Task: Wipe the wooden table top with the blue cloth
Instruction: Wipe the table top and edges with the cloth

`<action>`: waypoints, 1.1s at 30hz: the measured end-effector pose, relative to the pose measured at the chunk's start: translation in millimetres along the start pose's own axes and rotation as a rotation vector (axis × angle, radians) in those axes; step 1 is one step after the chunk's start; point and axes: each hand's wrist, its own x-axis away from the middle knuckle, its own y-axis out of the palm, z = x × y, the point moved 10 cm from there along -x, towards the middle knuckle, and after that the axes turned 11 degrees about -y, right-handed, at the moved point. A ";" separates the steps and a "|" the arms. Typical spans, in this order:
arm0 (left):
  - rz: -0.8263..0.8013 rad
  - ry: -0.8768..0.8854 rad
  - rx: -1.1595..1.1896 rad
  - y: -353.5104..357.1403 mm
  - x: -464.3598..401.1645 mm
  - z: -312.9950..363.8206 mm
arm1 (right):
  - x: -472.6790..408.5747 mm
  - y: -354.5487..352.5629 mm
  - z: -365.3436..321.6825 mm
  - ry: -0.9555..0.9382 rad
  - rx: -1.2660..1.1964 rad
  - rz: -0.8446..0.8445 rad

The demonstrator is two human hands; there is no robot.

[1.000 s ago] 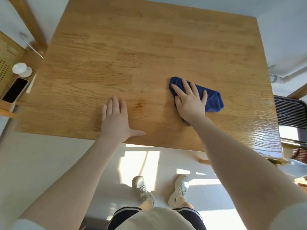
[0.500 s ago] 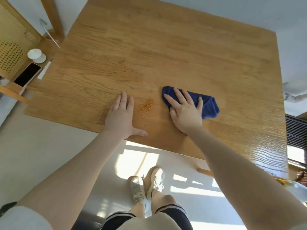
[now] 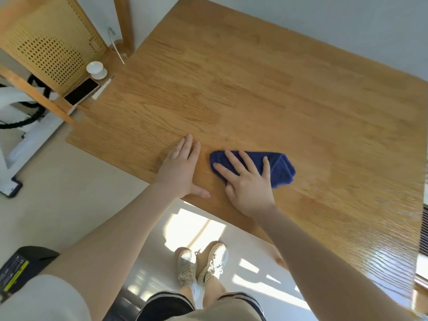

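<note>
Fingers [image 3: 190, 144] of the left hand [image 3: 179, 169] lie flat and close together on the wooden table top [image 3: 266, 93], thumb stretched out along the near edge, gripping nothing. Just to its right, the right hand [image 3: 247, 184] presses palm-down on the blue cloth [image 3: 281, 166], its fingers spread apart over the fabric rather than closed around it. The cloth is folded into a long pad, lying near the table's front edge; its left end sits under the fingertips and its right end pokes out past the little finger.

Compared with half a second ago, the cloth and right hand have slid leftward, so the gap to the left hand is now narrow where before a clear strip of wood lay between them. The left hand has kept its spot on the wood. The view has also swung left, bringing the phone [image 3: 81, 91] and small white cup [image 3: 95, 68] at the far left further into the picture.
</note>
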 end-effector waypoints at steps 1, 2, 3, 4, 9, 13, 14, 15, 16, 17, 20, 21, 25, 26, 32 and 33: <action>-0.002 -0.004 -0.007 0.7 -0.6 -0.3 | -11.9 -6.4 12.1 0.057 -0.032 0.021; -0.003 -0.008 -0.011 1.4 -0.8 -0.8 | -23.4 -10.4 22.4 0.112 -0.052 0.038; -0.001 -0.013 -0.007 1.8 -0.8 -1.5 | -33.6 -13.1 29.3 0.150 -0.056 0.047; 0.004 -0.016 0.001 1.5 -0.7 -1.9 | -41.1 -14.8 32.8 0.168 -0.054 0.051; 0.047 -0.115 -0.032 -2.8 4.7 -7.6 | -14.1 -1.8 0.0 -0.014 0.018 0.000; 0.088 -0.291 0.052 -2.3 23.2 -21.4 | 21.5 13.3 -43.0 -0.199 0.047 -0.113; 0.078 -0.306 0.080 0.3 26.7 -23.2 | 17.5 12.2 -41.0 -0.236 0.060 -0.144; 0.058 -0.313 0.113 3.5 27.9 -25.2 | 8.7 8.8 -32.3 -0.254 0.080 -0.145; 0.034 -0.311 0.135 6.9 27.7 -27.0 | -3.0 5.2 -17.5 -0.229 0.081 -0.144; 0.018 -0.301 0.137 9.8 27.3 -29.0 | -16.7 0.2 0.2 -0.164 0.061 -0.124; 0.032 -0.252 0.116 14.4 25.7 -35.6 | -48.0 -10.0 42.0 0.068 0.022 -0.026; 0.041 -0.236 0.123 14.8 26.7 -37.5 | -49.4 -10.8 42.0 0.101 0.015 -0.008; 0.036 -0.214 0.199 12.8 30.4 -39.7 | -16.2 1.0 -9.3 0.013 -0.007 0.030; 0.030 -0.226 0.229 10.9 28.8 -40.0 | -2.7 7.9 -29.0 -0.048 0.005 0.044; 0.040 -0.138 0.178 -2.9 23.2 -30.8 | 2.0 8.7 -36.5 -0.126 0.042 0.028; 0.045 -0.124 0.189 -5.5 23.1 -34.4 | -6.5 4.8 -20.6 -0.051 0.024 0.025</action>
